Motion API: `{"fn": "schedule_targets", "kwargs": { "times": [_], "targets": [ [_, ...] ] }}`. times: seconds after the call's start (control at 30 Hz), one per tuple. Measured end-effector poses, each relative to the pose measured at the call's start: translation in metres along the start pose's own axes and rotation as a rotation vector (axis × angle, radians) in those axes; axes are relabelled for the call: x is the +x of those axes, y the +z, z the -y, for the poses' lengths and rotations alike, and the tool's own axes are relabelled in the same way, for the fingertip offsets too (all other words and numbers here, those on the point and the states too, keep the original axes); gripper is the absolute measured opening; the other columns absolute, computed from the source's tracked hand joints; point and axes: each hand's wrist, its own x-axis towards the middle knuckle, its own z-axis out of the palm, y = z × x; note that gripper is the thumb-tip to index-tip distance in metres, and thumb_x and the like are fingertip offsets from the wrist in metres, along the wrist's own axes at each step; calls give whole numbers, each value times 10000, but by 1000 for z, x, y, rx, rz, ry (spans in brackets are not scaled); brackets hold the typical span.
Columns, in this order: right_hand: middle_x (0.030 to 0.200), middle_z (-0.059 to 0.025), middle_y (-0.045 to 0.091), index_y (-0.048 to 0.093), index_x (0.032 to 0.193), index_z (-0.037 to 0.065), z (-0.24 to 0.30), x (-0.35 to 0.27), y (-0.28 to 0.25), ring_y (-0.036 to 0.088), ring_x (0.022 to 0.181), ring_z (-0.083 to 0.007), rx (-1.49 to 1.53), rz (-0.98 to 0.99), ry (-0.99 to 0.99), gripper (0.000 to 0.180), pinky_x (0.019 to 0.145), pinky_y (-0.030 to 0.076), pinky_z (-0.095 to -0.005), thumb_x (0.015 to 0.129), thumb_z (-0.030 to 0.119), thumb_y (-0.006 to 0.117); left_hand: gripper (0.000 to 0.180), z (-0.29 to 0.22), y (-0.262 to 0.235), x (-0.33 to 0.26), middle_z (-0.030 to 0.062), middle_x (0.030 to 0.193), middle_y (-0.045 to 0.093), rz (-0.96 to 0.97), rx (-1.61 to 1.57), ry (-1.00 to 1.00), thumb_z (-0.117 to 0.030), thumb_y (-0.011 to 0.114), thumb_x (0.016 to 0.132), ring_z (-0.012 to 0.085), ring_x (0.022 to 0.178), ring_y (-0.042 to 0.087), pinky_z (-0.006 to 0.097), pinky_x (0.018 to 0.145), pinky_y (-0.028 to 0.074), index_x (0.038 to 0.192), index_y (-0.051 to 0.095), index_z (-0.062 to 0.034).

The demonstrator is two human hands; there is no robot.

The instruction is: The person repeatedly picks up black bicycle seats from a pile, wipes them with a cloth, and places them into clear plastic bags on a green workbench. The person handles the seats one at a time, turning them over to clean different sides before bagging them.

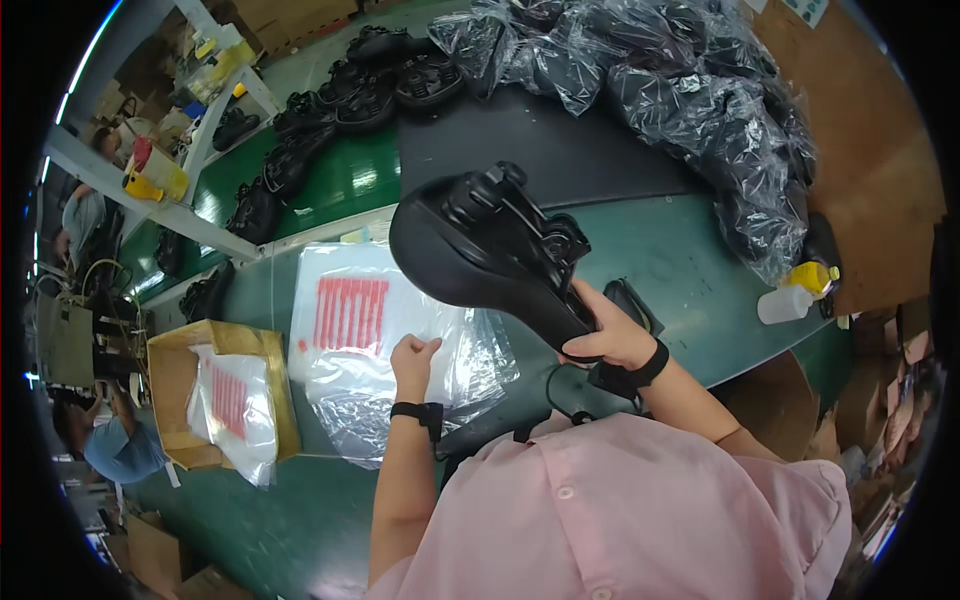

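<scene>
A black bicycle saddle (465, 245) is held up over the table, its underside rails and springs turned up and to the right. My right hand (615, 335) is closed round its narrow nose. A stack of clear plastic bags with red printed stripes (455, 345) lies flat on the table, left of the saddle and partly beneath it. Over these bags is my left hand (412, 358), fingers curled in and thumb close to them; whether a bag edge is pinched there cannot be made out. Both wrists wear black bands.
Several plastic-wrapped saddles (700, 110) are heaped at the back right, beside a black mat (540, 150). Bare saddles (290, 160) line a green belt at the far left. An open carton (170, 400) with more bags stands left. Small bottles (785, 305) sit at the right edge.
</scene>
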Motion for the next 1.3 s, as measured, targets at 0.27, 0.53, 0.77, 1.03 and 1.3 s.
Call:
{"fn": "schedule_targets", "kwargs": {
  "times": [0.27, 0.53, 0.77, 1.03, 1.3],
  "targets": [
    [1184, -107, 479, 214, 1421, -5, -3, 12, -5, 586, 864, -138, -102, -22, -135, 889, 696, 513, -268, 747, 239, 740, 97, 4, -14, 1, 62, 733, 605, 13, -531, -180, -56, 637, 823, 117, 588, 556, 259, 582, 486, 807, 557, -4],
    [1182, -127, 512, 255, 1397, 2, -19, 36, -3, 603, 873, -154, -434, -100, -507, 836, 694, 523, -283, 737, 161, 743, 117, -6, -41, 8, -33, 612, 500, 41, -554, -266, -141, 651, 832, 52, 504, 423, 218, 449, 326, 791, 618, -36],
    [1085, -120, 597, 427, 1281, -22, -42, 84, 29, 595, 956, -200, -100, 7, -1, 713, 867, 463, -310, 679, 126, 779, 181, 13, -37, 12, -33, 622, 509, -7, -579, -221, -195, 593, 879, 55, 529, 447, 203, 473, 344, 850, 670, -34],
    [957, -207, 590, 458, 1106, 64, -116, 115, 54, 589, 858, -406, -1005, -114, -298, 500, 722, 485, -443, 709, 163, 746, 117, 27, -38, 17, 19, 726, 586, -113, -688, -265, -148, 555, 898, 102, 572, 550, 235, 509, 459, 927, 586, -39],
    [842, -174, 581, 430, 1054, 58, -112, 134, 57, 604, 769, -391, -1387, 94, -233, 454, 654, 488, -451, 721, 154, 725, 118, -45, -116, -2, -11, 667, 510, -244, -706, 134, -156, 538, 933, 56, 528, 450, 197, 478, 342, 870, 564, -60]
  ]
}}
